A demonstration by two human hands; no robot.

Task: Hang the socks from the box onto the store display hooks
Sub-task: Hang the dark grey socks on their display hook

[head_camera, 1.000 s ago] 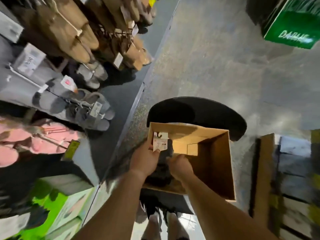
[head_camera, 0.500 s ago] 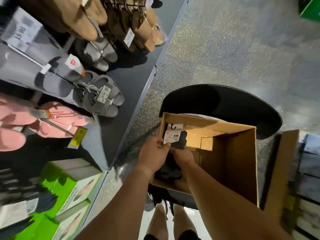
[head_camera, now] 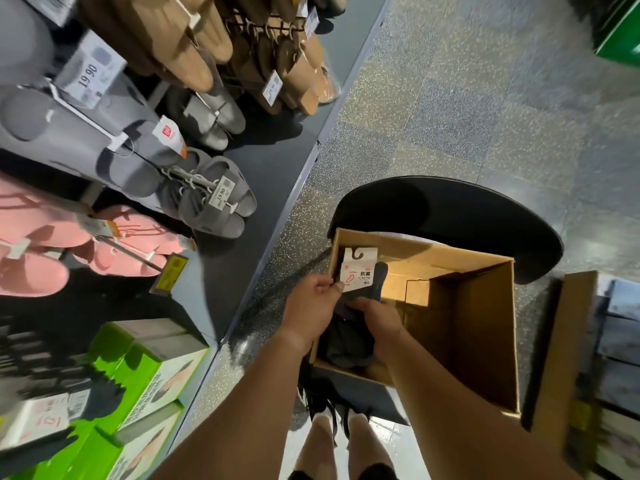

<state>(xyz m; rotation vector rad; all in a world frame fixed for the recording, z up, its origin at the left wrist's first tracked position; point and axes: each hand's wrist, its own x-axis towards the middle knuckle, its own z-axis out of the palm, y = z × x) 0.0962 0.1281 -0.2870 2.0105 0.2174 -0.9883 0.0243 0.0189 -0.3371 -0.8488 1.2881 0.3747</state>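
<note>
Socks: dark pair point(head_camera: 360, 299) with a white hooked card point(head_camera: 356, 270), lifted at the left inner edge of the box.
Left hand: point(head_camera: 311, 310) pinching the card's lower left corner between thumb and fingers.
Right hand: point(head_camera: 379, 322) curled round the dark fabric just below the card.
Box: open cardboard box point(head_camera: 485, 327), more dark socks point(head_camera: 346, 348) heaped in its near left corner — brown bottom bare elsewhere.
Under the box: round black surface point(head_camera: 450, 223); support hidden.
Floor: speckled grey tiles point(head_camera: 450, 98).
Display, left: grey slippers point(head_camera: 211, 202), pink slippers point(head_camera: 38, 268), tan slippers point(head_camera: 194, 46) on hooks, price tags reading 19.90.
Lower left: green-and-white boxes point(head_camera: 145, 375) — print blurred.
Right edge: second cardboard piece point(head_camera: 561, 341), cut off, smeared.
Top right: green object point(head_camera: 620, 39), mostly out of frame.
</note>
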